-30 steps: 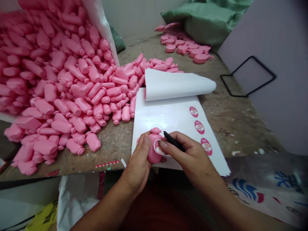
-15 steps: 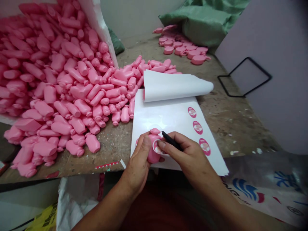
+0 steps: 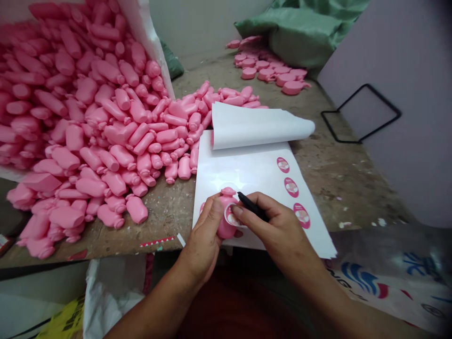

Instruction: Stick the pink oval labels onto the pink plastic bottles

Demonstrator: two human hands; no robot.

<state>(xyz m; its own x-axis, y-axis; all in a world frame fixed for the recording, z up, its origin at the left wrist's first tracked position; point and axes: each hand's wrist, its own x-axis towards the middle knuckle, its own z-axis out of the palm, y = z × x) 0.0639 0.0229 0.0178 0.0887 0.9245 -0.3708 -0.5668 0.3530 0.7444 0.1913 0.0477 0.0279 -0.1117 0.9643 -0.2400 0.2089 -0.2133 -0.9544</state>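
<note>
A small pink bottle (image 3: 227, 229) stands nearly upright in my left hand (image 3: 205, 235), whose thumb and fingers wrap its left side. On its front is a round pink and white sticker (image 3: 231, 215). My right hand (image 3: 278, 230) grips a black pen-like tool (image 3: 252, 207), and its fingertips press at the sticker's right edge. Under both hands lies a white sticker sheet (image 3: 247, 165) with a column of oval stickers (image 3: 291, 187) on its right side. The sheet's upper part (image 3: 261, 126) is curled over.
Many pink bottles (image 3: 120, 155) spill from a white sack (image 3: 155, 42) across the left of the worn table (image 3: 353, 188). Flat pink pieces (image 3: 264, 74) lie by a green sack (image 3: 300, 33) at the back. A black wire frame (image 3: 360, 113) is at the right.
</note>
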